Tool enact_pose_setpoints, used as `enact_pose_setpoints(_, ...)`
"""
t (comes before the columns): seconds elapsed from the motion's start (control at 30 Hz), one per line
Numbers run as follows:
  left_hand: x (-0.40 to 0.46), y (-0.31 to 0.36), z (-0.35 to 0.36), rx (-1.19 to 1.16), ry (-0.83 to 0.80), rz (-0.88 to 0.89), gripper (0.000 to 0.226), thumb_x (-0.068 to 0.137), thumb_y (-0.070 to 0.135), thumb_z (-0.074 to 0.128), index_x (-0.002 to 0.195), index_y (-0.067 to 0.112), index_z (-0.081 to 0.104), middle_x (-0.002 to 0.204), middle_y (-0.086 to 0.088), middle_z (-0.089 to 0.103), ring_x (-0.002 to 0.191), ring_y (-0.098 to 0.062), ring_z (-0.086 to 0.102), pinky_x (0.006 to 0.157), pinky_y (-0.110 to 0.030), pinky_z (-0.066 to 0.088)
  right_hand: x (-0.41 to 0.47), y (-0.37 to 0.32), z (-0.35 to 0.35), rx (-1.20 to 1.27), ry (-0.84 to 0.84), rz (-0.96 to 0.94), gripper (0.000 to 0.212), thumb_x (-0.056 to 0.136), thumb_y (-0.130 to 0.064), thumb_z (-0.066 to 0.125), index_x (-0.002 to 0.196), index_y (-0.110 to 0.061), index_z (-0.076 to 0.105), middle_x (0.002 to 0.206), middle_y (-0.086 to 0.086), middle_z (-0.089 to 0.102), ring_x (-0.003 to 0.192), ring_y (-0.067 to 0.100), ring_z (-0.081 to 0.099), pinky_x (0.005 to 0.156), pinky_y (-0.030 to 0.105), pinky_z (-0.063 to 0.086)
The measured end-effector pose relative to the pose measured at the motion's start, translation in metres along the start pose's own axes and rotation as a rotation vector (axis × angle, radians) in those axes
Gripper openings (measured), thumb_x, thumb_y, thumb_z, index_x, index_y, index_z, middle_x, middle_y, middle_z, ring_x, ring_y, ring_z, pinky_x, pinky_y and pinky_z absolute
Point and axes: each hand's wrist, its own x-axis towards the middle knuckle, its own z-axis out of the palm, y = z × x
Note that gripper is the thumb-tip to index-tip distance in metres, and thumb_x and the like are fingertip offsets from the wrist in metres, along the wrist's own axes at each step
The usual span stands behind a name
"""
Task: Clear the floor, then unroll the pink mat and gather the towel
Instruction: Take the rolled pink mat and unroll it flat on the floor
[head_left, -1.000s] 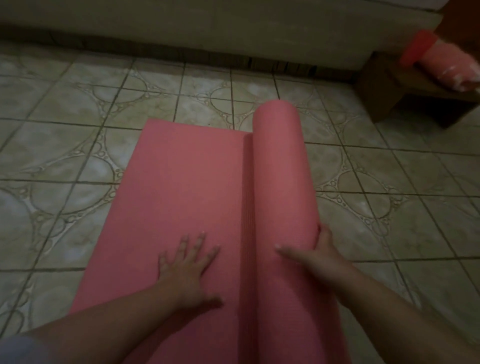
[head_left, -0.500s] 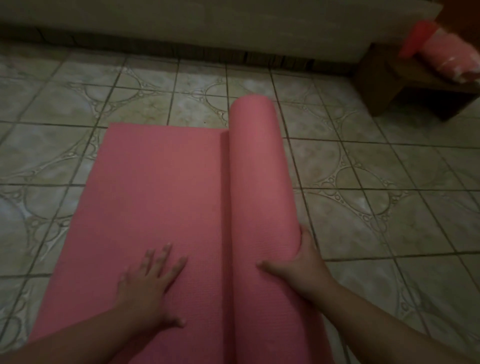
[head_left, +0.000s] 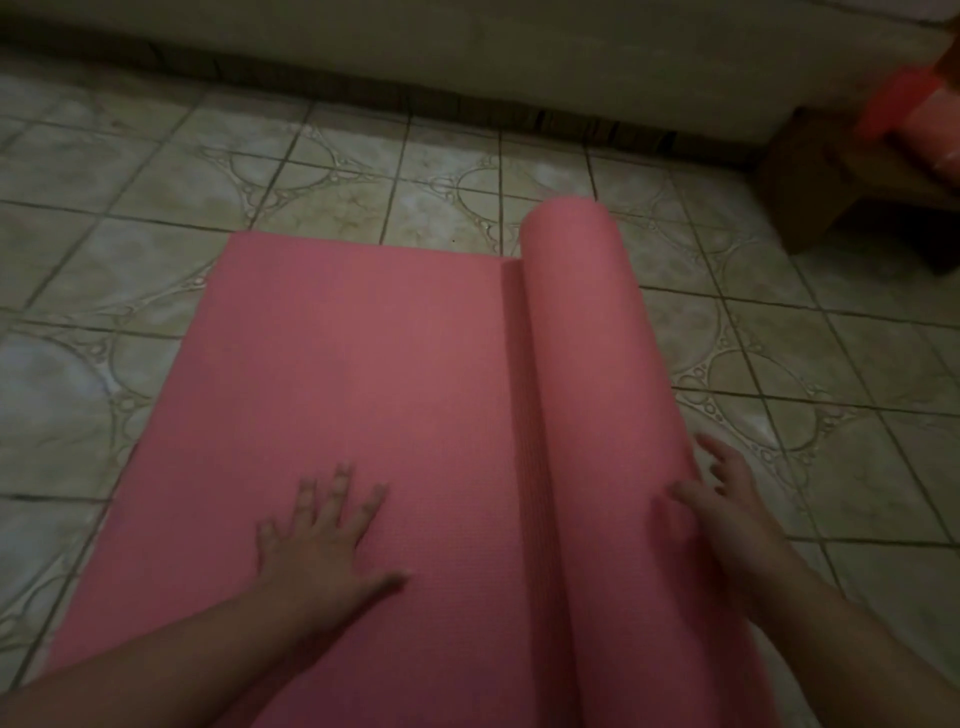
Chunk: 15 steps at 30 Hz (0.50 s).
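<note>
The pink mat (head_left: 343, 395) lies partly unrolled on the tiled floor, its flat part stretching to the left. The still-rolled part (head_left: 597, 374) forms a thick tube along the mat's right side. My left hand (head_left: 322, 540) rests flat on the unrolled surface, fingers spread. My right hand (head_left: 727, 514) lies against the right flank of the roll near its close end, fingers loosely apart, and is blurred. A pink and red bundle (head_left: 914, 130), possibly the towel, sits on a wooden bench at the far right.
The low wooden bench (head_left: 821, 192) stands at the upper right by the wall. A pale wall base (head_left: 467, 57) runs across the top. Patterned floor tiles (head_left: 831, 395) lie to the right of the roll and to the left of the mat.
The roll has moved to the right, so more flat mat shows. My right hand has shifted from gripping over the roll's end to its right flank. My left hand stays flat on the mat.
</note>
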Motion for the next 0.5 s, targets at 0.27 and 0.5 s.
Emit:
enact_pose_setpoints(0.27,0.030,0.056,-0.027,-0.002,-0.113,0.110,0.105,0.069,0.080,0.050,0.147,0.043,-0.012,0.153,0.004,-0.035,0.143,-0.033,-0.027,0.114,-0.060,-0.004,0.016,-0.002,0.002,-0.464,-0.014,0.006,0.145,0.029,-0.062,0.088,0.149,-0.034,0.012,0.148,0.014,0.038,0.130,0.032,0.045,0.108,0.044,0.039)
enact_pose_setpoints(0.5,0.032,0.050,-0.016,0.099,-0.126,0.148,0.121,0.054,0.086,0.058,0.139,0.053,-0.022,0.149,0.006,-0.042,0.140,-0.040,-0.030,0.111,-0.067,0.002,0.030,0.008,-0.024,-0.165,-0.036,0.055,0.157,0.004,-0.048,0.091,0.145,-0.034,0.023,0.136,0.003,0.048,0.114,0.023,0.055,0.098,0.043,0.048)
